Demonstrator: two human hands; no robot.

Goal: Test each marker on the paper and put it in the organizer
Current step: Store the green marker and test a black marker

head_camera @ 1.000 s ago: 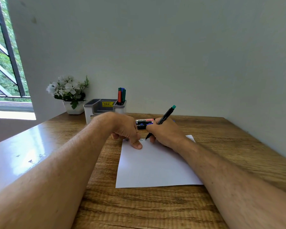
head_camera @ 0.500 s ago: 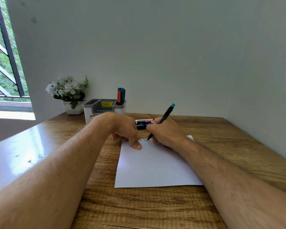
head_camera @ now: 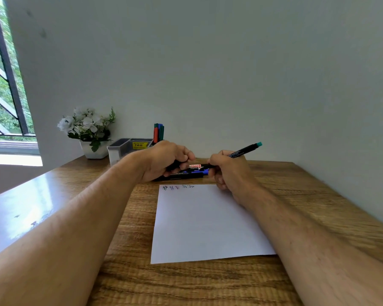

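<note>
The right hand [head_camera: 230, 171] has lifted off the sheet: half a second ago the teal-ended marker [head_camera: 244, 149] had its tip down near the top edge of the paper [head_camera: 203, 224]; now it is raised just above centre frame, its tail pointing to the upper right and its tip toward the left hand [head_camera: 166, 161]. The right fingers grip the barrel. The left hand has left the paper too, and its fingers are clenched round a small dark piece, probably the cap. The two hands nearly meet over the pack of markers [head_camera: 186, 173] lying on the counter [head_camera: 208, 283] just beyond the paper.

A row of small scribbles [head_camera: 178, 187] in several colours sits along the paper's top edge, so this marker's test looks done and recapping is likely the step in hand. The organizer [head_camera: 128, 146], left of centre beside a white flower pot [head_camera: 95, 151], holds several markers upright [head_camera: 158, 133] in its right compartment; this one seems bound there next.
</note>
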